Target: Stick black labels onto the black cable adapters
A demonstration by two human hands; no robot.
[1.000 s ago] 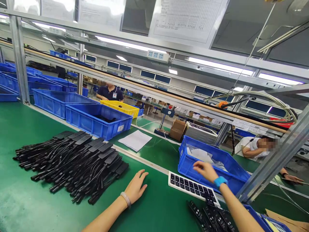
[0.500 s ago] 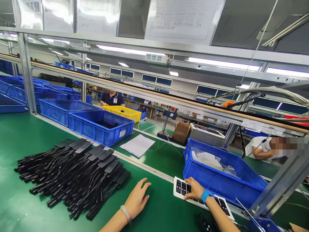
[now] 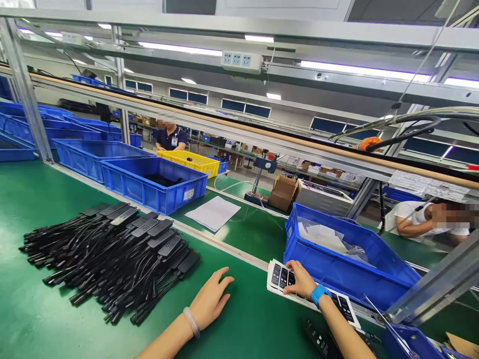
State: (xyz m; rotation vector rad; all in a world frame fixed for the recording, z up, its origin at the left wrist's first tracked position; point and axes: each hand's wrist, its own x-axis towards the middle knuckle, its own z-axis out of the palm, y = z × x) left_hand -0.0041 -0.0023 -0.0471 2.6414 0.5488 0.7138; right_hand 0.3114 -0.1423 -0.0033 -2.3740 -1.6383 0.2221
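**Right hand [image 3: 301,282] over the white, rectangular sheet of black printed labels [image 3: 277,274], left hand [image 3: 210,303] apart**

The right grip is curled, thumb and fingertips at the sheet toward its left end; whether they pinch it or merely rest there, I cannot tell. The sheet lies under that grip on the smooth green table [image 3: 239,329], its long axis slanting from far left to near right, so much of its length runs beneath the wrist and its blue band [image 3: 318,294]. Just beyond, roughly parallel, stands a deep blue plastic bin [image 3: 337,282]. On the near side, flat black pieces with white print [image 3: 315,335] lie beside the forearm. The left grip is open and empty, between the sheet and a heap of black cables with flat heads [image 3: 112,264].
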